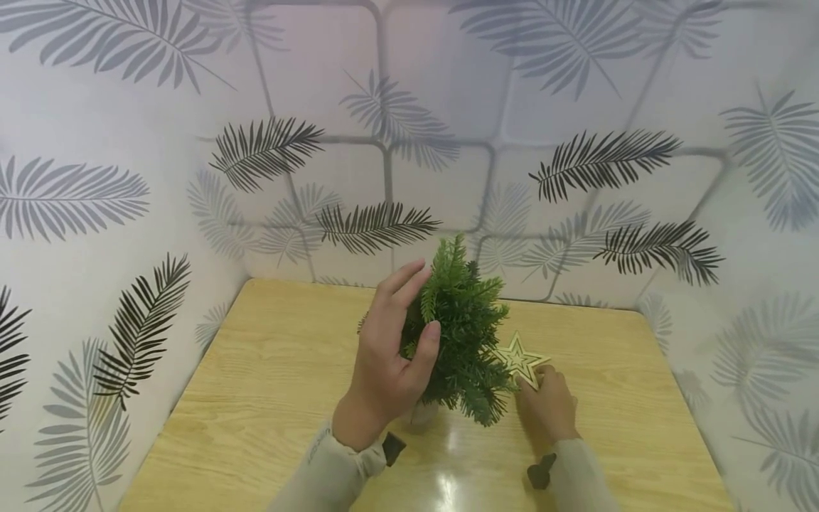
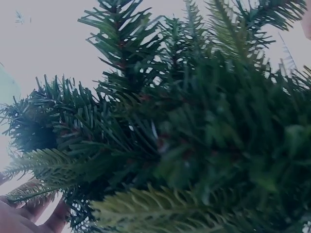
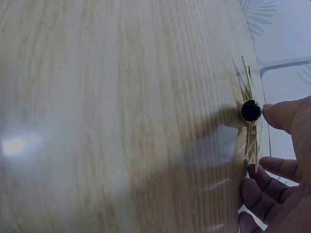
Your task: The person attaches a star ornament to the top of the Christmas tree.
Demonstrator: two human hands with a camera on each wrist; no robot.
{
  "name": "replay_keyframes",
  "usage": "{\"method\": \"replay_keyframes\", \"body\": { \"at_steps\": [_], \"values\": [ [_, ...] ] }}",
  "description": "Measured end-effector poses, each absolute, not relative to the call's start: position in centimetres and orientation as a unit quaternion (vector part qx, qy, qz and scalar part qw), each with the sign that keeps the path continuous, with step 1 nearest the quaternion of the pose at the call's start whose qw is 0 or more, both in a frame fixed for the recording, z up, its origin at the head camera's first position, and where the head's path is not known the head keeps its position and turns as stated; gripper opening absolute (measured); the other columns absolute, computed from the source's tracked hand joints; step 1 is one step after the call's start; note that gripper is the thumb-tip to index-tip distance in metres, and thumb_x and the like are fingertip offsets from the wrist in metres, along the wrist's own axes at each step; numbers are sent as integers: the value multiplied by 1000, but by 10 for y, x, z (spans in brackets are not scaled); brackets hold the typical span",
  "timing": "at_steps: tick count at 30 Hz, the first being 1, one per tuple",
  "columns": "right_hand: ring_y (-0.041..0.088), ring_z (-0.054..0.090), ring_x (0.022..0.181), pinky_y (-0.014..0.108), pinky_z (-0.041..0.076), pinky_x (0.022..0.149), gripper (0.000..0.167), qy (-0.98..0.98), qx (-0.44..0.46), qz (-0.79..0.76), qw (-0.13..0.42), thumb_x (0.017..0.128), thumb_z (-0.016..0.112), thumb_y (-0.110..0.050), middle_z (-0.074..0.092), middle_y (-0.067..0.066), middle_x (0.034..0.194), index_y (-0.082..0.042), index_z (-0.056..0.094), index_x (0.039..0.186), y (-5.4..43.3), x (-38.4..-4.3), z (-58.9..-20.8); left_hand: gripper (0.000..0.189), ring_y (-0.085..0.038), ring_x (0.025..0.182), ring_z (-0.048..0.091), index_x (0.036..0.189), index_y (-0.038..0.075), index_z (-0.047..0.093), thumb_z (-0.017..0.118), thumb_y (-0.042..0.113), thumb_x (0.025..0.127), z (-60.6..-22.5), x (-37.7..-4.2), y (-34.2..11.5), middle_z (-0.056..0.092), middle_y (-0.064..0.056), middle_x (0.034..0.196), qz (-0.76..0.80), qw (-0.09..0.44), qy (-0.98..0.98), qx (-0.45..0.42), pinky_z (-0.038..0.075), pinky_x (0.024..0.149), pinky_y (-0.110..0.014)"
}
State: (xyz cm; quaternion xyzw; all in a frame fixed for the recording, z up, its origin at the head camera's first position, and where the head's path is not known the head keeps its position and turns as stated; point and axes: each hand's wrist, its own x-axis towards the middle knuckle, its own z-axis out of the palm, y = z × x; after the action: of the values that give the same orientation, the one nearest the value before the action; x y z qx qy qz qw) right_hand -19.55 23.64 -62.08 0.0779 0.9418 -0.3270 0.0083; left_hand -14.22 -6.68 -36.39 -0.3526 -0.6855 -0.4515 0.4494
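A small artificial Christmas tree (image 1: 463,327) with dense green branches stands in the middle of the table. My left hand (image 1: 390,348) lies along its left side, fingers extended upward and thumb apart at the front branches. Dark needles fill most of the left wrist view, with the left fingers (image 2: 29,216) at its lower left corner behind a branch. To the right of the tree, my right hand (image 1: 550,402) pinches a gold star tree topper (image 1: 521,359) by a lower point. Seen edge-on in the right wrist view, the star shows a round dark socket (image 3: 251,110) close to the thumb.
The wooden table (image 1: 269,370) meets a leaf-patterned wall covering (image 1: 441,92) at the back and sides. A pale tree base (image 1: 422,414) shows partly below the branches. Dark straps hang at both wrists.
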Motion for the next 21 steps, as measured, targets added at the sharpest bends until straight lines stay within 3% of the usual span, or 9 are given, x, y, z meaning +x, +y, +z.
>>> {"method": "replay_keyframes", "body": {
  "at_steps": [11,21],
  "values": [
    [46,59,111,67,34,92,58,936,81,-341,8,101,67,-36,59,33,124,9,51,134,235,-196,-619,41,-34,113,63,132,-11,58,53,11,98,-355,-147,-61,64,-23,124,-451,462,-689,-329,51,102,-40],
    [49,58,115,73,29,98,56,931,88,-351,36,99,66,-36,61,33,126,10,53,129,240,-200,-621,37,-28,99,65,129,-1,67,54,21,103,-353,-148,-54,69,-16,109,-436,484,-709,-271,53,87,-42]
  ]
}}
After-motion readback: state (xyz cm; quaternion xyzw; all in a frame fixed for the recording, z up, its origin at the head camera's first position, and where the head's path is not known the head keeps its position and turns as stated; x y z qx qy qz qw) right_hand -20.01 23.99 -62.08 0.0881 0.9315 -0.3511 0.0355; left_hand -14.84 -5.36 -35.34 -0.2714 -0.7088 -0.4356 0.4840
